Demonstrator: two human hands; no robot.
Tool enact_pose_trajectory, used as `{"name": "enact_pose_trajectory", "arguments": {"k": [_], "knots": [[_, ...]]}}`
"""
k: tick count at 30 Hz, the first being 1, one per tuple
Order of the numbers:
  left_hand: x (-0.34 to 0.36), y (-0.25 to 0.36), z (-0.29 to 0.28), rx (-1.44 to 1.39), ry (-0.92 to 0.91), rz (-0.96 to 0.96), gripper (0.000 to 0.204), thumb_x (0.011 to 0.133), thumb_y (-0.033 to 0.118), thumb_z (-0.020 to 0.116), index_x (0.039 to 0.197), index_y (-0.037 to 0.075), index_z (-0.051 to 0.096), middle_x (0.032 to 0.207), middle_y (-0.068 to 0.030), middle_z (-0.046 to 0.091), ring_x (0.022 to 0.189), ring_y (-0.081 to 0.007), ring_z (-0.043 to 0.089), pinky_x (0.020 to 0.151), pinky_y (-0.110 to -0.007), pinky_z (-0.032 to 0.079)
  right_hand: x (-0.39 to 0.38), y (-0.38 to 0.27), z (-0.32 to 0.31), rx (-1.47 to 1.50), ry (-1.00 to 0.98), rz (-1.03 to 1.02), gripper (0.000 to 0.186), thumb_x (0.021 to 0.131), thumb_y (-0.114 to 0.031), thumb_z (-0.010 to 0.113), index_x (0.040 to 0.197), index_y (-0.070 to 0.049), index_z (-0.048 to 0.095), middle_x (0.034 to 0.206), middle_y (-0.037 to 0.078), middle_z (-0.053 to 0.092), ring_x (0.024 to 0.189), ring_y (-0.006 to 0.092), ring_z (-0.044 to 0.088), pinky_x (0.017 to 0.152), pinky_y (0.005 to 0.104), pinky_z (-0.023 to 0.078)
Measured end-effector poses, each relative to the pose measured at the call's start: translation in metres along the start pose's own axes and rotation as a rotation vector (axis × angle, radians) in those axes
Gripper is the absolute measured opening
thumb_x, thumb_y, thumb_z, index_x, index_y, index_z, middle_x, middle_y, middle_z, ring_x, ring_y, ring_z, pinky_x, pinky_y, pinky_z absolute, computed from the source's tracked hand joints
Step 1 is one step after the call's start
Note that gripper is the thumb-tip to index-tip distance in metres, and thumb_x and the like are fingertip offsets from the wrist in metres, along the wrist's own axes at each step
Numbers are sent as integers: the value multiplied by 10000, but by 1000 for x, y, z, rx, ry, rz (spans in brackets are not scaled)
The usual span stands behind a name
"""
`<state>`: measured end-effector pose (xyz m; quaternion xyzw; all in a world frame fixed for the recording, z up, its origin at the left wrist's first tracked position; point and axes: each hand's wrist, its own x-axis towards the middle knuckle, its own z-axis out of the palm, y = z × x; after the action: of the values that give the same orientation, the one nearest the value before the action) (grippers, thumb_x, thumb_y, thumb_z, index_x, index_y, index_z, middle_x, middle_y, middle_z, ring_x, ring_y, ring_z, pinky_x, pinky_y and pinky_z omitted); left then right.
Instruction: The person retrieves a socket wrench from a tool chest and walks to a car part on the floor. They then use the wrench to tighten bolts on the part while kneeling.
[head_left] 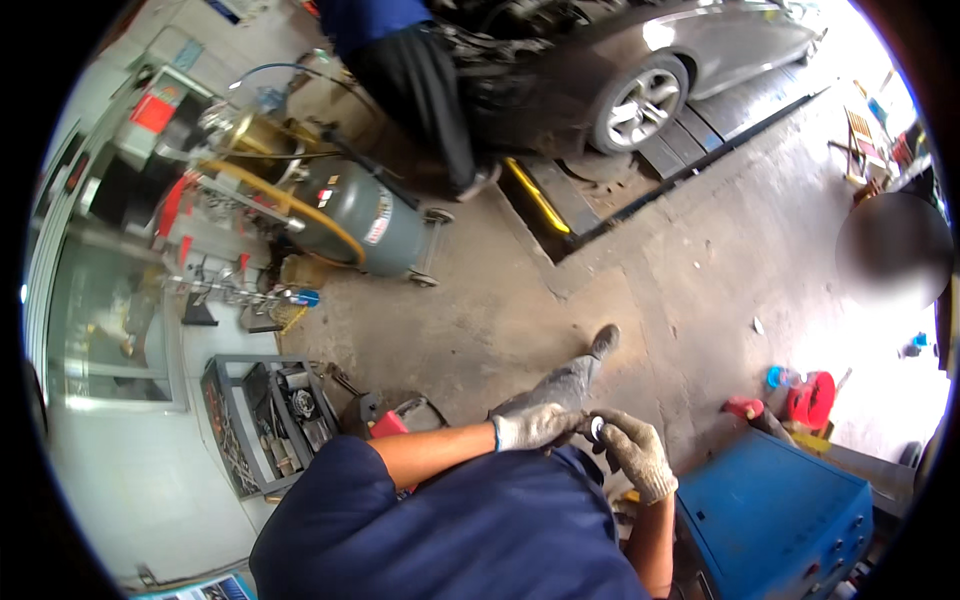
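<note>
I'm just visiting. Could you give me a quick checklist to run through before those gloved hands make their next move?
1. Left hand gloved: ok.
2. Right hand gloved: ok.
3. Small pale-faced round part held: ok, at the right hand's fingers.
4. Part's condition: cannot tell, too small.
5. Co-worker apart from these hands: ok, standing by the car.
6. Tool tray uncovered: ok, contents show.

Navy short-sleeved shirt point(450, 530), pale gloves point(645, 462), seemingly grey trousers point(560, 386)

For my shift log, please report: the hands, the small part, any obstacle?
Left hand, right hand: gloved, close together. Small pale round part: between them. Blue cabinet: near, right side.
</note>
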<state>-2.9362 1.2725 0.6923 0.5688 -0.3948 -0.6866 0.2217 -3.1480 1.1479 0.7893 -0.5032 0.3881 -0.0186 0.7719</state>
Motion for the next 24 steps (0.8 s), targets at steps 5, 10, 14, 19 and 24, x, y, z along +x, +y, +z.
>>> {"name": "enact_pose_trajectory", "arguments": {"k": [5, 10, 14, 19, 24], "knots": [[150, 121, -26, -178, -165, 5, 618, 1098, 601, 382, 1036, 72, 694, 777, -64, 673, 655, -163, 657, 620, -325, 532, 28, -54, -142, 93, 141, -113, 446, 1045, -226, 610, 1443, -25, 596, 1062, 50, 713, 778, 94, 593, 687, 267, 512], [259, 280, -17, -4, -305, 30, 659, 1028, 707, 460, 873, 91, 638, 690, -9, 566, 567, -140, 556, 537, -295, 461, -2, -114, -268, 205, 346, -146, 444, 1058, -208, 617, 1473, -58, 576, 1030, 20, 700, 818, 81, 597, 716, 265, 521], [378, 371, -10, -12, -451, -93, 543, 1011, 609, 605, 813, 104, 629, 692, 31, 545, 579, -93, 474, 519, -275, 389, 7, -136, -388, 272, 421, -258, 393, 1082, -223, 596, 1449, -85, 617, 972, -4, 692, 705, 57, 563, 599, 236, 482], [550, 465, 27, 76, -460, -77, 479, 1037, 522, 605, 761, 130, 608, 646, 49, 516, 544, -77, 429, 501, -277, 352, 12, -156, -565, 400, 460, -215, 445, 1069, -326, 587, 1450, -97, 616, 955, 9, 711, 680, 75, 576, 571, 249, 491], [669, 623, 74, 403, -471, 210, 681, 1005, 657, 577, 685, 55, 598, 602, 18, 539, 583, -81, 509, 517, -303, 414, -15, -226, -735, 514, 385, -223, 302, 1038, -291, 601, 1216, -51, 642, 906, 41, 697, 674, 105, 632, 576, 278, 528]]}}
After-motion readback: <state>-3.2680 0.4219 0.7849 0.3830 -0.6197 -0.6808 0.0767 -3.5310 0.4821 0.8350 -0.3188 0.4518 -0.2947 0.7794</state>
